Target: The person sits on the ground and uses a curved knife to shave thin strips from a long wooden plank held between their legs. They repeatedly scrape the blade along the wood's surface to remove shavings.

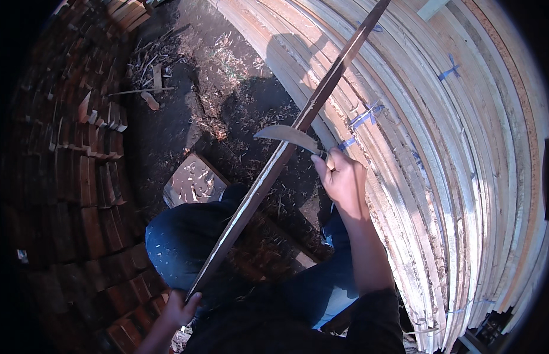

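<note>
gripping the strip point(286, 147) low in a closed left hand point(181, 307) across the knee, right hand point(343, 180) clenched on the knife point(289, 137) at mid-length, i'd keep shallow strokes running away from the leg, beside the stacked slats point(439, 177).

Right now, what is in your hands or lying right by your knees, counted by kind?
Long wooden strip, gripped at its low end by the left hand: 1
Curved knife, held in the right hand, blade against the strip: 1
Flat block strewn with shavings, beyond the knee: 1
Total: 3
</note>
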`<state>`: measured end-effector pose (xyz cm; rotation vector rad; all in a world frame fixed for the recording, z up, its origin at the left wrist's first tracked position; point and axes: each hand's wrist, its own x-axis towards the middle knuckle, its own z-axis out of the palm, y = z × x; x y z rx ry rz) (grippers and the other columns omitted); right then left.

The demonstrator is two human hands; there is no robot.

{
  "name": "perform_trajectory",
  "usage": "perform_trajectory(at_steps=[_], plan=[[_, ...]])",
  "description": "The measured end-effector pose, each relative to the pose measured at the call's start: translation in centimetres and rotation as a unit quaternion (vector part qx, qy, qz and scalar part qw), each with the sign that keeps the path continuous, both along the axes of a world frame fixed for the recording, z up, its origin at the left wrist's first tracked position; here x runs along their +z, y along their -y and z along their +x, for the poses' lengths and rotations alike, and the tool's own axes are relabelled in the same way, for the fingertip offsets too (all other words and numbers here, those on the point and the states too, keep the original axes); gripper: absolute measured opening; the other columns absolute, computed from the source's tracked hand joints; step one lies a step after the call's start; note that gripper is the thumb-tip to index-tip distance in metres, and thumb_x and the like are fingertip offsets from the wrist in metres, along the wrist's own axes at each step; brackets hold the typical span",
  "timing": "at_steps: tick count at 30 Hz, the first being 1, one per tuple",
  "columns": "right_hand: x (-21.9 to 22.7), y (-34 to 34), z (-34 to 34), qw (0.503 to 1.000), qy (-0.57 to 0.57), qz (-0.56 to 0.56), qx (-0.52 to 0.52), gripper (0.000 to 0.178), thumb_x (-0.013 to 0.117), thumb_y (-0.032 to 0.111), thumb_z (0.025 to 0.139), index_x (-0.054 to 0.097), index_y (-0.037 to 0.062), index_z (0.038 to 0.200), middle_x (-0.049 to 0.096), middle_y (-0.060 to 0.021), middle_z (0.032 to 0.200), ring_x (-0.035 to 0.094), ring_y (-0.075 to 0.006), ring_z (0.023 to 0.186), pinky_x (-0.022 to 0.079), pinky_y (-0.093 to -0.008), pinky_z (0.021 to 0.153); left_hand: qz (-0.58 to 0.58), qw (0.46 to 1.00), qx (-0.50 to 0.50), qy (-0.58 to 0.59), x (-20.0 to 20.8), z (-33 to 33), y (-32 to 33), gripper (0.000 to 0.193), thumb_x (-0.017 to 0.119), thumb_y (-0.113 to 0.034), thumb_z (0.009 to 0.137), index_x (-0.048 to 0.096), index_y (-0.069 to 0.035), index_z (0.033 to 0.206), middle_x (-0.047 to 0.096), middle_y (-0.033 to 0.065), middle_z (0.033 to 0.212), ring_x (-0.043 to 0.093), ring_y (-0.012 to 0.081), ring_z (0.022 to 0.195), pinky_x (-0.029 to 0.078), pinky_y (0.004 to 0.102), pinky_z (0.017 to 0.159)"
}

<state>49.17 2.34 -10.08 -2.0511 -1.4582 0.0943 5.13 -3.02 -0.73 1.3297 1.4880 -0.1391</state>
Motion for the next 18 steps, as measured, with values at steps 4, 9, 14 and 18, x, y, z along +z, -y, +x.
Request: perform_trajectory(at_steps=[4,9,14,18], plan=[[-1.1,-0.1,1.4,0.998,0.002,0.032,-0.046,0.040,0.070,0.037,0.085,0.058,0.0025,0.070,0.058,-0.0153,0.054,0.061,-0.0348,0.050,0.047,-0.0412,0.047,0.014,1.000,-0.026,0.004,-0.7,-0.3,-0.1,0.029,0.059,-0.023,0.090,0.064,0.003,0.079,0.064,0.0108,0.066,0.063,0.0197,0.063,0.049,0.0352,0.061],[3.8,1.5,-2.7,0.997,-0.005,-0.055,0.057,0.038,0.074,0.037,0.081,0.055,0.0064,0.068,0.057,-0.0099,0.054,0.060,-0.0281,0.047,0.048,-0.0370,0.044,0.047,0.993,-0.090,-0.057,0.2,0.7,-0.2,0.035,0.062,-0.027,0.087,0.063,0.005,0.073,0.061,0.0204,0.062,0.064,0.0326,0.061,0.048,0.0395,0.058],[1.1,-0.1,1.2,1.000,0.023,-0.001,-0.009,0.042,0.073,0.040,0.081,0.056,0.0057,0.064,0.059,-0.0105,0.056,0.061,-0.0313,0.051,0.049,-0.0384,0.047,0.063,0.984,-0.127,-0.104,0.1,0.8,0.1,0.039,0.064,-0.029,0.085,0.062,0.006,0.070,0.059,0.0281,0.065,0.061,0.0432,0.065,0.047,0.0451,0.058],[0.7,-0.2,1.8,0.998,0.033,0.003,-0.056,0.043,0.071,0.040,0.083,0.057,0.0034,0.065,0.058,-0.0138,0.054,0.061,-0.0328,0.051,0.049,-0.0391,0.048,0.072,0.984,-0.124,-0.109,-0.5,-0.2,0.6,0.039,0.065,-0.030,0.085,0.062,0.006,0.069,0.059,0.0279,0.065,0.062,0.0421,0.064,0.046,0.0455,0.057]])
